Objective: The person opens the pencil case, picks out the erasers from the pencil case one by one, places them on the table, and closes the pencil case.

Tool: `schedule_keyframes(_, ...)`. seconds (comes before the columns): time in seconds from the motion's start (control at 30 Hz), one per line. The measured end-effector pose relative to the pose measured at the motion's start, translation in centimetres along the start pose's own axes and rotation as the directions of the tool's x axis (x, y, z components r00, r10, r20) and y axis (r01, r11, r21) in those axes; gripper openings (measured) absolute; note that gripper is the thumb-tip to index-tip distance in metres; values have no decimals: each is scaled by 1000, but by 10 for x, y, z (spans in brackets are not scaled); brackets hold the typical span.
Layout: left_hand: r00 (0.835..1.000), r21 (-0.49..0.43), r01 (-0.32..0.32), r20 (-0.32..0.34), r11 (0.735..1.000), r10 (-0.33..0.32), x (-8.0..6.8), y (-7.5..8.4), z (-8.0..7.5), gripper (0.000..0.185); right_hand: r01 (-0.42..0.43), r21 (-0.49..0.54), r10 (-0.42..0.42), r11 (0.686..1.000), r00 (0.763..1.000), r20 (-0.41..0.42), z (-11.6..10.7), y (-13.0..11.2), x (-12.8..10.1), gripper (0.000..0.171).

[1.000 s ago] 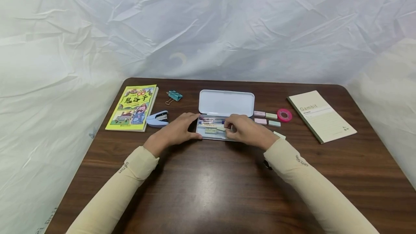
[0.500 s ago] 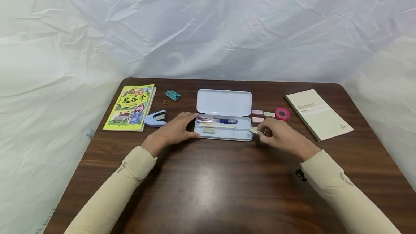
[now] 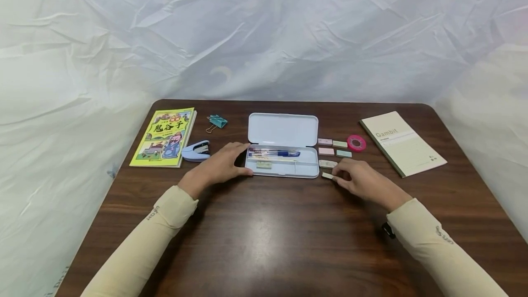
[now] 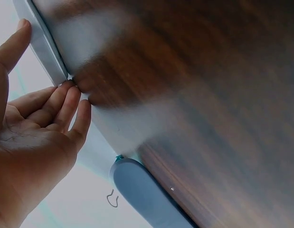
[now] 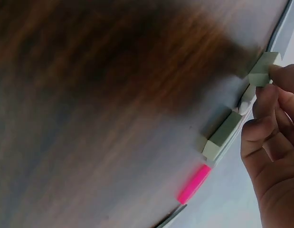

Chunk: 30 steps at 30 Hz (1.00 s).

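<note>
Just right of the open pencil case (image 3: 282,162), our right hand (image 3: 363,181) has its fingertips pinched on a small pale eraser (image 3: 327,175) lying on the table (image 3: 264,233) off the tray's near right corner. A second ago that hand was inside the tray; half a second ago it was carrying a piece out past the tray's right end. Now another pale piece (image 3: 327,163) lies just beyond the pinched one, so we judge the tray is being emptied piece by piece. Our left hand (image 3: 222,165) stays where it was, fingers relaxed and straight against the case's left end, steadying it. Farther right lie four small pastel blocks (image 3: 335,147), a pink tape roll (image 3: 356,143) and a notebook (image 3: 402,143).
</note>
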<state>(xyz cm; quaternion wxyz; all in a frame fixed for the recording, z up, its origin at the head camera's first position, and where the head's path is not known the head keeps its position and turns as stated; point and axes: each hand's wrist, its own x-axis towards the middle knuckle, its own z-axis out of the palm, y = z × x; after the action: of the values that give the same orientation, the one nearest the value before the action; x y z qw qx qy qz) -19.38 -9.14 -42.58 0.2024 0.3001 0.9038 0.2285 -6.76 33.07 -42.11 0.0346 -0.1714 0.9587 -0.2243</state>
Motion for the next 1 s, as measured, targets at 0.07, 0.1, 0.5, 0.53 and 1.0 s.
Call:
schedule_keyframes(0.07, 1000, -1, 2, -2, 1000, -2, -3, 5, -3, 101, 7, 27, -6, 1000, 1000, -25, -2, -4, -1, 9)
schedule_keyframes(0.1, 1000, 4, 5, -2, 1000, -5, -4, 9, -5, 101, 15, 42, -14, 999, 999, -41, 0, -3, -2, 9)
schedule_keyframes(0.5, 1000, -2, -11, -5, 1000, 11, -4, 6, -4, 103, 125, 133, -107, 983, 985, -134, 7, -1, -6, 16)
schedule_keyframes(0.53, 1000, -3, -13, -9, 1000, 13, -3, 4, -3, 103, 103, 127, -87, 987, 989, -121, 3, -8, -6, 16)
schedule_keyframes(1.0, 1000, -5, -16, -14, 1000, 16, 0, 0, 0, 103, 114, 156, -91, 981, 985, -146, 15, 11, -4, 16)
